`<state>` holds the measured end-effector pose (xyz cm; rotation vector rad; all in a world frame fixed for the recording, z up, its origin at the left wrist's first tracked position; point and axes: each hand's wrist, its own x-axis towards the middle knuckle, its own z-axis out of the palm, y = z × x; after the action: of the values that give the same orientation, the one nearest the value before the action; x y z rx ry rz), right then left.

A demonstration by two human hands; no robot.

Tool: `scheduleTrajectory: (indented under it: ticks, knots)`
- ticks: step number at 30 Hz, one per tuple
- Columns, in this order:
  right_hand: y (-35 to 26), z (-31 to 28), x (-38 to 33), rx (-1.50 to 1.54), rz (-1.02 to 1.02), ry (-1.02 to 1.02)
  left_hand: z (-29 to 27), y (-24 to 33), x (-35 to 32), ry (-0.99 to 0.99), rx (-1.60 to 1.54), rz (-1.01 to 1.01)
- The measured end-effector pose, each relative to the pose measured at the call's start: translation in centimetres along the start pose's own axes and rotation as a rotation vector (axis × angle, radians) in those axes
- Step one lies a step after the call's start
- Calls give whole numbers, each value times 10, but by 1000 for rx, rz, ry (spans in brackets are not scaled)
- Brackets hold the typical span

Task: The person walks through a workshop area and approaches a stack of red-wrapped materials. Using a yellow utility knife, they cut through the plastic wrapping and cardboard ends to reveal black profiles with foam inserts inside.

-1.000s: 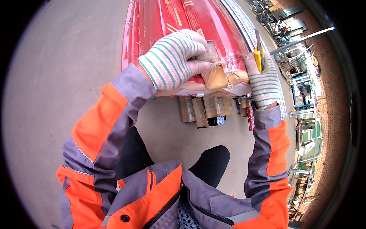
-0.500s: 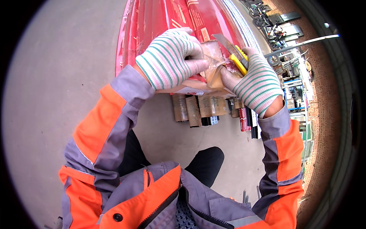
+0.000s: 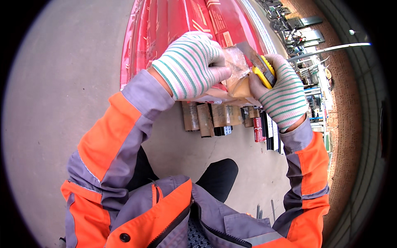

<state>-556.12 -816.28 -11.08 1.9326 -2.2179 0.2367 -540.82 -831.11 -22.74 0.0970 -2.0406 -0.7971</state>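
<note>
Clear crinkled plastic wrap (image 3: pixel 237 62) is bunched up between both gloved hands, right at the near end of the stack of red packages (image 3: pixel 178 29) lying on the concrete floor (image 3: pixel 62 103). The left hand (image 3: pixel 188 66), in a green-striped knit glove, has its grip closed on the wrap, pinching it up off the stack. The right hand (image 3: pixel 283 93) has its grip clamped round a yellow utility knife (image 3: pixel 260 68), blade extended and angled up toward the pinched film. By my reading, this is the cutting step, blade just at the wrap. The next move looks to call for a short, controlled draw with the film kept taut and the blade kept off the left fingers, which sit very close. Room now: floor lies open on the left side; on the right, a paved strip with metal racks crowds in. Below the hands, wooden blocks (image 3: pixel 211 118) stick out from under the stack's end, and the person's knee sits just beneath.
</note>
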Motion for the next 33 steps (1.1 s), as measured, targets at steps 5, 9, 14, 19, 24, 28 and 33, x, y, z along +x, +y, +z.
scheduleTrajectory:
  ticks: [5, 9, 14, 19, 24, 28, 33]
  knots:
    - [2, -5, 9, 72, 49, -78, 1, -5, 2, -14, -10, 23]
    - [-2, -12, 23, 256, 265, -159, 3, -4, 1, 14, -42, 22]
    - [7, 6, 44, 41, 187, -164, -3, -6, -3, -11, -15, -1]
    - [0, 0, 64, -53, 298, -319, -2, -6, -2, -32, 11, -17]
    - [2, 4, 87, -196, 409, -484, -1, -7, -2, -26, 67, 0]
    - [0, 2, 93, -106, 505, -559, 2, -7, -1, -39, 37, -21]
    - [5, 0, 93, -190, 451, -573, 3, -10, -1, 2, 10, 20]
